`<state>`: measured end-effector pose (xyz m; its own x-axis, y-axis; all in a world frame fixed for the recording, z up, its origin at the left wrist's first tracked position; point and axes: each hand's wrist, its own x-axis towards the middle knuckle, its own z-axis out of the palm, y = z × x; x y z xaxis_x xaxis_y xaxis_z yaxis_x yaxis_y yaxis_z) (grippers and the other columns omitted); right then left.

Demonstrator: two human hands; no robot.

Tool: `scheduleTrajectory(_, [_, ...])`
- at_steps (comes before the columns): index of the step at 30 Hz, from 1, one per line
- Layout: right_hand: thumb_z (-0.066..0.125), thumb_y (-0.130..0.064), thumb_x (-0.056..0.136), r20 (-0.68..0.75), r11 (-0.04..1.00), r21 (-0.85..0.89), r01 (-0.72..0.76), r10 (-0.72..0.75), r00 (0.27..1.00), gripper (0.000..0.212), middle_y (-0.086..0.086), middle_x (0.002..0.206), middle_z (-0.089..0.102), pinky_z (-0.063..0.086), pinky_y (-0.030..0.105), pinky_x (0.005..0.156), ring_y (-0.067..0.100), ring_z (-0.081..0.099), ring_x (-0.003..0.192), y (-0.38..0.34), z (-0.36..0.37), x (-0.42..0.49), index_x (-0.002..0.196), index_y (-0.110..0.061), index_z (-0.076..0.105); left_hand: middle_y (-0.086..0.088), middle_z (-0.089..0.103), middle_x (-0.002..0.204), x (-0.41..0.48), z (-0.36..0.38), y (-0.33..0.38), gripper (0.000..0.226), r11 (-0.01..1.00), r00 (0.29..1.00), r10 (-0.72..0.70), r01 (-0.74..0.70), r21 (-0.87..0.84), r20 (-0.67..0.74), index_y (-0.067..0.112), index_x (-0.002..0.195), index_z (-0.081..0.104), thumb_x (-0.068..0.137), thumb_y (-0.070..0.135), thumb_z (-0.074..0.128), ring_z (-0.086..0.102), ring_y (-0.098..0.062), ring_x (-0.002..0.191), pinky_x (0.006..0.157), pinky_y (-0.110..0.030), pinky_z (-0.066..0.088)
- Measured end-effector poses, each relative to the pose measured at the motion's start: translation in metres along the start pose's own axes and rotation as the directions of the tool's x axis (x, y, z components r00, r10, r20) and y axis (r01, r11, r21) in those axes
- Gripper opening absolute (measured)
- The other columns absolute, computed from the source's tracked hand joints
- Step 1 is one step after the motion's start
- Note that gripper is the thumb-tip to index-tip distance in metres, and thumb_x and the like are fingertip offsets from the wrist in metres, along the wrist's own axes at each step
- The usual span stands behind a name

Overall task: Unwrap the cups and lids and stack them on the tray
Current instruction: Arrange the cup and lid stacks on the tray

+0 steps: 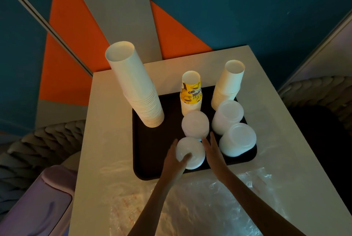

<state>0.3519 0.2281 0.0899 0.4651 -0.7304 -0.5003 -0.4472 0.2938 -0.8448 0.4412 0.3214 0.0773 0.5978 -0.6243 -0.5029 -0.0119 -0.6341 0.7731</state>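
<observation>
A white desk [106, 121] carries a dark brown rectangular tray [148, 150]. At centre left of the frame, a tall leaning stack of upturned white paper cups [137, 87] stands on the tray. Lower centre, the left hand [174, 161] grips a short stack of white plastic lids [192, 152] at the tray's near edge, thumb across its top. The right hand [213, 152] lies flat-fingered against the stack's right side. Behind stand a yellow printed cup stack [191, 93], three more white lid stacks [227, 116] and, rightmost, a shorter white cup stack [228, 85]. Crumpled clear plastic wrap [209, 197] covers the desk at the bottom.

We cannot read the print on the yellow cup [191, 93]. Our left hand [173, 163] covers part of the nearest lid stack [196, 150]. The clear wrap [200, 207] runs off the lower edge of view.
</observation>
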Motion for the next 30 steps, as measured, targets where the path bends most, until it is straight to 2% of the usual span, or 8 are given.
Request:
scheduleTrajectory(4, [0.044, -0.032, 0.099, 0.089, 0.99, -0.118, -0.081, 0.092, 0.992, 0.062, 0.008, 0.155, 0.024, 0.025, 0.034, 0.111, 0.023, 0.025, 0.142, 0.014, -0.017, -0.028, 0.151, -0.014, 0.016, -0.003, 0.024, 0.155, 0.002, 0.003, 0.007, 0.077, 0.998, 0.999, -0.027, 0.029, -0.047, 0.035, 0.021, 0.151, 0.012, 0.091, 0.035, 0.059, 0.03, -0.025, 0.139, 0.111, -0.038, 0.029])
scheduleTrajectory(7, [0.048, -0.02, 0.098, 0.139, 0.976, -0.171, -0.138, 0.162, 0.977, 0.035, 0.01, 0.128, 0.057, 0.042, 0.019, 0.087, 0.011, 0.056, 0.109, 0.024, -0.052, -0.042, 0.128, -0.004, 0.054, -0.005, 0.025, 0.155, 0.006, 0.004, 0.008, 0.077, 0.995, 0.997, -0.063, 0.065, -0.07, 0.035, 0.021, 0.151, 0.011, 0.091, 0.033, 0.059, 0.03, -0.026, 0.139, 0.111, -0.039, 0.029])
scheduleTrajectory(9, [0.048, -0.005, 0.096, 0.038, 0.981, -0.063, -0.186, 0.188, 0.981, 0.021, 0.014, 0.091, 0.069, 0.046, 0.018, 0.063, 0.012, 0.064, 0.071, 0.029, -0.077, -0.047, 0.098, 0.005, 0.066, -0.006, 0.027, 0.154, 0.006, 0.006, 0.008, 0.077, 0.995, 0.996, -0.077, 0.079, -0.064, 0.034, 0.02, 0.151, 0.012, 0.091, 0.03, 0.059, 0.032, -0.026, 0.138, 0.11, -0.038, 0.03])
scheduleTrajectory(12, [0.044, 0.005, 0.093, -0.239, 0.99, 0.032, -0.137, 0.141, 0.961, 0.028, 0.01, 0.063, 0.063, 0.044, 0.029, 0.057, 0.025, 0.057, 0.06, 0.033, -0.112, -0.045, 0.075, -0.003, 0.063, -0.007, 0.029, 0.152, 0.005, 0.014, 0.012, 0.075, 0.993, 0.996, -0.091, 0.093, -0.075, 0.018, 0.017, 0.151, 0.013, 0.092, 0.029, 0.058, 0.034, -0.026, 0.137, 0.109, -0.037, 0.031])
scheduleTrajectory(15, [0.046, 0.001, 0.093, -0.415, 0.996, 0.092, -0.002, 0.04, 0.909, 0.025, 0.011, 0.067, 0.06, 0.048, 0.025, 0.055, 0.027, 0.056, 0.065, 0.024, -0.13, -0.031, 0.076, -0.011, 0.059, -0.008, 0.029, 0.152, 0.002, 0.022, 0.016, 0.074, 0.99, 0.995, -0.104, 0.104, -0.092, 0.005, 0.016, 0.151, 0.012, 0.093, 0.03, 0.056, 0.034, -0.027, 0.137, 0.109, -0.038, 0.031])
scheduleTrajectory(18, [0.048, -0.01, 0.097, -0.472, 0.979, 0.175, 0.108, -0.013, 0.881, 0.013, 0.01, 0.078, 0.061, 0.048, 0.033, 0.07, 0.029, 0.058, 0.081, 0.013, -0.134, -0.01, 0.089, -0.01, 0.059, -0.009, 0.03, 0.151, 0.0, 0.033, 0.019, 0.075, 0.989, 0.994, -0.11, 0.108, -0.103, -0.013, 0.017, 0.151, 0.012, 0.093, 0.034, 0.056, 0.036, -0.027, 0.135, 0.108, -0.037, 0.033])
scheduleTrajectory(23, [0.039, -0.026, 0.101, -0.274, 0.957, 0.274, 0.091, -0.013, 0.962, 0.039, 0.012, 0.127, 0.053, 0.038, 0.035, 0.096, 0.023, 0.049, 0.121, -0.001, -0.132, 0.02, 0.138, -0.011, 0.043, -0.009, 0.026, 0.153, -0.002, 0.048, 0.028, 0.075, 0.972, 0.987, -0.16, 0.155, -0.174, -0.015, 0.019, 0.151, 0.008, 0.094, 0.04, 0.052, 0.031, -0.029, 0.138, 0.111, -0.041, 0.029])
scheduleTrajectory(30, [0.031, -0.036, 0.102, -0.091, 0.948, 0.303, 0.101, -0.077, 0.993, 0.041, -0.005, 0.146, 0.037, 0.027, 0.036, 0.112, 0.018, 0.032, 0.139, -0.008, -0.126, 0.049, 0.141, -0.028, 0.034, -0.007, 0.013, 0.159, 0.012, 0.039, 0.041, 0.084, 0.978, 0.991, -0.092, 0.072, -0.193, -0.097, 0.022, 0.152, 0.007, 0.089, 0.043, 0.058, 0.022, -0.026, 0.143, 0.112, -0.041, 0.026])
